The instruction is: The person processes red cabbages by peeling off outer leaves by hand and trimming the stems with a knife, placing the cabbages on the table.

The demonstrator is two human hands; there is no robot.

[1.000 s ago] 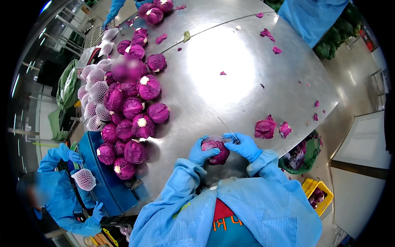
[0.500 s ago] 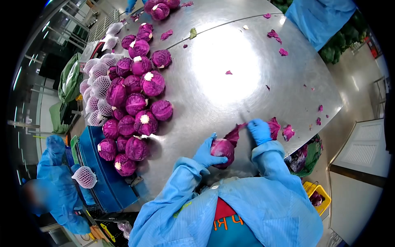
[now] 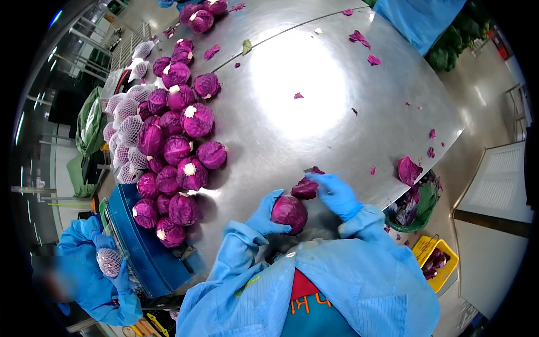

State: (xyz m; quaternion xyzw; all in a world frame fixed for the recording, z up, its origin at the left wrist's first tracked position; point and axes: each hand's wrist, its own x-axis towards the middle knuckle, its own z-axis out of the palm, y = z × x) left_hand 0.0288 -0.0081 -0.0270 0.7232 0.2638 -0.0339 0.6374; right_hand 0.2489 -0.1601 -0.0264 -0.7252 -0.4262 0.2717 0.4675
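A round purple cabbage [image 3: 289,215] rests in my left hand [image 3: 265,217], whose gloved fingers and thumb wrap its left side. Just above it is a loose dark purple leaf [image 3: 304,189], which the fingertips of my right hand [image 3: 338,196] pinch at its upper right. The right hand is slightly blurred, and no knife can be made out in it. Beneath both hands lies the metal table [image 3: 252,151]. A larger leaf [image 3: 409,170] sits at the table's right edge.
Many purple cabbages [image 3: 177,149] are grouped at left beside white foam nets [image 3: 130,130]. A co-worker [image 3: 92,269] holds a netted cabbage by a blue bin [image 3: 147,247]. At right are a green-lined basket [image 3: 424,210] and a yellow crate [image 3: 446,269]. Leaf scraps dot the table.
The knife seen earlier no longer shows. A leaf has come away from the cabbage, and my right hand has moved back toward it. Leaves at right have shifted to the table edge.
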